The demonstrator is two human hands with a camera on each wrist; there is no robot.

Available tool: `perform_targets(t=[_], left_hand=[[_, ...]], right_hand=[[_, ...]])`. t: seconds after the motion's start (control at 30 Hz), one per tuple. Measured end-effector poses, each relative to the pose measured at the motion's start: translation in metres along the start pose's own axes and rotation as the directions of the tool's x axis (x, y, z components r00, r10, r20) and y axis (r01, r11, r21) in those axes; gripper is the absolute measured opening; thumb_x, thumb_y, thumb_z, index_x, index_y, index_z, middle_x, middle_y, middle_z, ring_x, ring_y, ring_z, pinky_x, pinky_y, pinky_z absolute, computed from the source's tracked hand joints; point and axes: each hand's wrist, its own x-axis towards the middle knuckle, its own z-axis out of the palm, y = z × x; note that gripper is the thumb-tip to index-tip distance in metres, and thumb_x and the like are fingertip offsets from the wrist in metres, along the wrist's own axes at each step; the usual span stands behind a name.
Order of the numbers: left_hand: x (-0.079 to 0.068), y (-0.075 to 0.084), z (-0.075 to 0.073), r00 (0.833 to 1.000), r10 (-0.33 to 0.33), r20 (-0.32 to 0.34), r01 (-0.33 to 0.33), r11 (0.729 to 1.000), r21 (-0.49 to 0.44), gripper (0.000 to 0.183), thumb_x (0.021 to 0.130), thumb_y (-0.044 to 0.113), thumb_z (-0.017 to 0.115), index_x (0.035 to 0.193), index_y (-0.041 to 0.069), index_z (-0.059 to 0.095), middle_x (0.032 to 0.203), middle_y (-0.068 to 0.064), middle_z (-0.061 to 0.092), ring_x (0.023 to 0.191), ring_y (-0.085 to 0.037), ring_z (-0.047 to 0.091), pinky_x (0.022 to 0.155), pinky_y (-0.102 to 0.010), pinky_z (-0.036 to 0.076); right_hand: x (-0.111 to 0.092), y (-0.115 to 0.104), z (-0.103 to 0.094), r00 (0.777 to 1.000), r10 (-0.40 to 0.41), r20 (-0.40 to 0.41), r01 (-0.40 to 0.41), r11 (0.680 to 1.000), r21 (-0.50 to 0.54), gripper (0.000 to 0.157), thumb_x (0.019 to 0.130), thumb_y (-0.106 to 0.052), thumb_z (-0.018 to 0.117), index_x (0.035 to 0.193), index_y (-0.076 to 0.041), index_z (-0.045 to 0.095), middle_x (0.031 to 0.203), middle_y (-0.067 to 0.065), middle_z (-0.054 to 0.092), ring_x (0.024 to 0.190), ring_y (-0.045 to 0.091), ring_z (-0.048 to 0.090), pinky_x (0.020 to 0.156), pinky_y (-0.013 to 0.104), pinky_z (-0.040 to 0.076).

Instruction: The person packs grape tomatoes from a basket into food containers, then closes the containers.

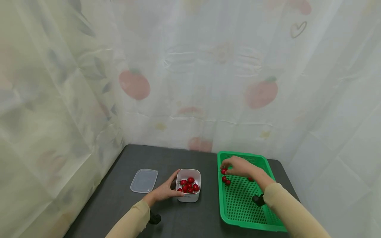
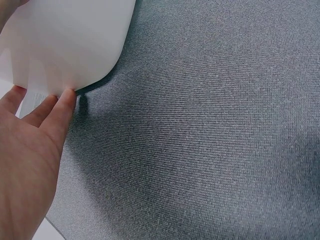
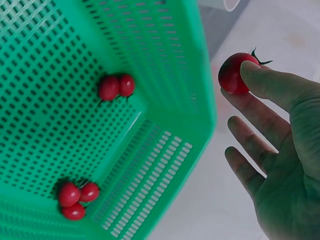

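Between the thumb and index finger of my right hand (image 1: 236, 166) a red cherry tomato (image 3: 237, 73) with a green stem is pinched, above the left side of a green basket (image 1: 222, 201). The other fingers of that hand are spread apart in the right wrist view. My left hand (image 1: 164, 191) grips a white square container (image 1: 190, 198), thumb on the near side and fingers on the far left side. Several cherry tomatoes (image 1: 190, 188) lie inside it. In the left wrist view, fingertips (image 2: 67, 95) press against the container's smooth wall (image 2: 65, 45).
Loose cherry tomatoes (image 3: 116, 87) lie in the basket, with another cluster (image 3: 74, 199) in a corner. A translucent lid (image 1: 144, 180) lies left of the container on the dark grey table (image 1: 190, 158). Printed curtains (image 1: 202, 82) hang behind and beside the table.
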Motion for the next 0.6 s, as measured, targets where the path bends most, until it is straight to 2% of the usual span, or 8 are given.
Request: perform_targets(t=[0.33, 0.6], left_hand=[[-0.001, 0.0, -0.001, 1.0, 0.003, -0.004, -0.003, 1.0, 0.019, 0.114, 0.088, 0.028, 0.083, 0.166, 0.016, -0.001, 0.166, -0.021, 0.016, 0.145, -0.047, 0.031, 0.11, -0.061, 0.036], [0.0, 0.0, -0.001, 1.0, 0.008, 0.003, -0.008, 1.0, 0.016, 0.112, 0.09, 0.026, 0.081, 0.166, 0.016, 0.0, 0.168, -0.02, 0.014, 0.146, -0.047, 0.03, 0.111, -0.061, 0.034]], right_hand=[[0.029, -0.02, 0.009, 1.0, 0.005, 0.0, -0.005, 1.0, -0.006, 0.022, 0.098, -0.015, 0.071, 0.116, -0.028, 0.073, 0.106, -0.01, 0.068, 0.106, 0.019, 0.062, 0.086, 0.039, 0.052], [0.052, -0.035, 0.016, 0.998, -0.067, 0.013, 0.068, 0.997, -0.038, 0.021, 0.097, -0.015, 0.072, 0.115, -0.025, 0.074, 0.103, -0.01, 0.071, 0.096, 0.008, 0.063, 0.082, 0.033, 0.053]])
